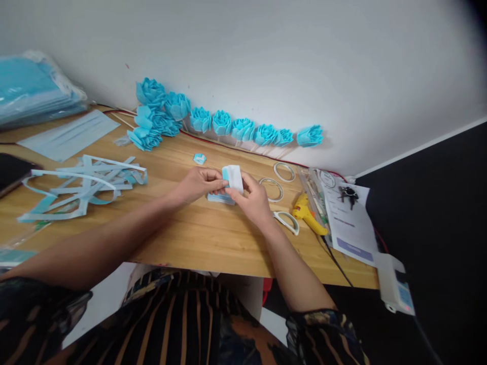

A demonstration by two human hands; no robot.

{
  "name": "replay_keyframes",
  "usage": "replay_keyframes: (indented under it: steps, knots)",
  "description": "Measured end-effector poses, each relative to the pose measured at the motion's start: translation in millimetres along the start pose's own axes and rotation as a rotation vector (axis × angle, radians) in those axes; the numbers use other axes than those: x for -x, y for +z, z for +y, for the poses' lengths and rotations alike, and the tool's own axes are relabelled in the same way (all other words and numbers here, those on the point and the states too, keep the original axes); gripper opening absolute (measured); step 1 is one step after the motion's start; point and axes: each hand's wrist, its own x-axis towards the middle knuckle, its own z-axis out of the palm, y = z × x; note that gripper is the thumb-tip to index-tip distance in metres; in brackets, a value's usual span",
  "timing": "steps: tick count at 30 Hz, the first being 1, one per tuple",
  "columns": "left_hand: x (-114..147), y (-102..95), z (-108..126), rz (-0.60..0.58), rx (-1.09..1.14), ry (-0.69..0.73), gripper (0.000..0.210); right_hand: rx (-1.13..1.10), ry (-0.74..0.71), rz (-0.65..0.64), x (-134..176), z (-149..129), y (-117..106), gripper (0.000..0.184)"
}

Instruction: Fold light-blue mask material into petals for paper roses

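Cut strips (81,188) lie toward the left edge of the desk (213,238). Rightward, the left hand (196,183) pinches a cloth piece (236,178) over the desk's middle, just above a small blue stack (221,199); the right hand (254,200) pinches its other side. The step looks like folding or separating; the next move seems to call for light fingertips. Toward the right edge lies a glue gun (309,214)

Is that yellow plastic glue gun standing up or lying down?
Lying down: the glue gun is on its side, its barrel and handle stretched out along the light-brown wooden table.
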Motion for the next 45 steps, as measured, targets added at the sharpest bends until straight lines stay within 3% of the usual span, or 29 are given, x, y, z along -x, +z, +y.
replay_keyframes:
  steps: [9, 22, 31, 41, 45]
  knots:
    - [2.6, 2.1, 1.4, 0.05, -0.028, -0.019, 0.028, 0.008, 0.001, 0.004, 0.1, 3.8, 0.0, 0.04]
    - [3.7, -1.2, -0.1, 0.147, 0.121, 0.013, 0.036, 0.018, 0.063, -0.08, -0.3, -0.5, 0.4, 0.036]
    - [1.7, 1.4, -2.9, 0.083, 0.337, -0.025, 0.037, 0.061, 0.041, -0.033, -1.0, 2.4, 0.4, 0.042]
    - [2.2, 0.6, -1.7, 0.058, 0.059, -0.053, 0.033, 0.089, 0.033, -0.005, 0.0, 3.1, 2.9, 0.047]
    - [2.4, 1.1, -2.4, 0.102, 0.128, -0.074, 0.034, 0.065, 0.019, 0.012, -0.5, 5.1, 3.2, 0.049]
